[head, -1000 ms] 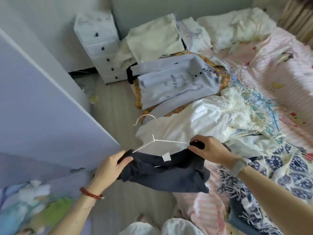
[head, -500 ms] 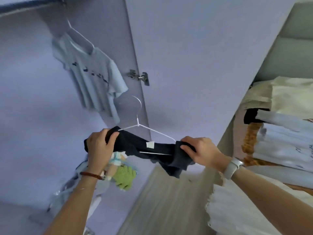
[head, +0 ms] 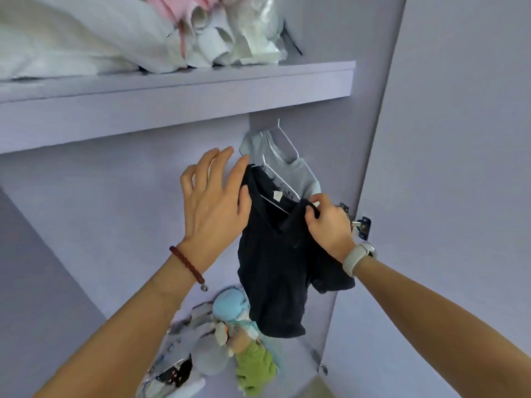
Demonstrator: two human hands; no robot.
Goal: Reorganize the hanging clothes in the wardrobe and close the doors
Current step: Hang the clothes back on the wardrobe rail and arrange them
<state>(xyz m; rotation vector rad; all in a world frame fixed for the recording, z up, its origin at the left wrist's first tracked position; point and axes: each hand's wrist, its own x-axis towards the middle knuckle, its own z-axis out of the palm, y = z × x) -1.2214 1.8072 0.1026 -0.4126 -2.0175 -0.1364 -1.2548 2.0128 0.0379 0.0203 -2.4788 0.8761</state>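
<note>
The right hand [head: 327,225] pinches the shoulder edge of the dark garment [head: 275,262] between thumb and curled fingers, a pale watch on its wrist. The left hand [head: 214,202] is spread wide and holds nothing; its fingers are nearly straight and the side of the palm touches the garment's other shoulder. The garment hangs on a white hanger [head: 274,201] inside the wardrobe, in front of a light grey T-shirt [head: 290,168] on a hanger of its own, under the shelf [head: 178,90]. The rail and the dark garment's hook are hidden behind that shelf, so I cannot tell whether the hook is seated.

The main risk is there — if the hook sits only on its tip, letting go could drop hanger and cloth onto the soft toys [head: 230,334] heaped below. A tug from the pinching hand could also slide the wide neckline off one arm of the hanger, leaving it lopsided. Further back, the door hinge [head: 360,226] sits just beside the hem — a sleeve left out there could catch when the doors close
</note>
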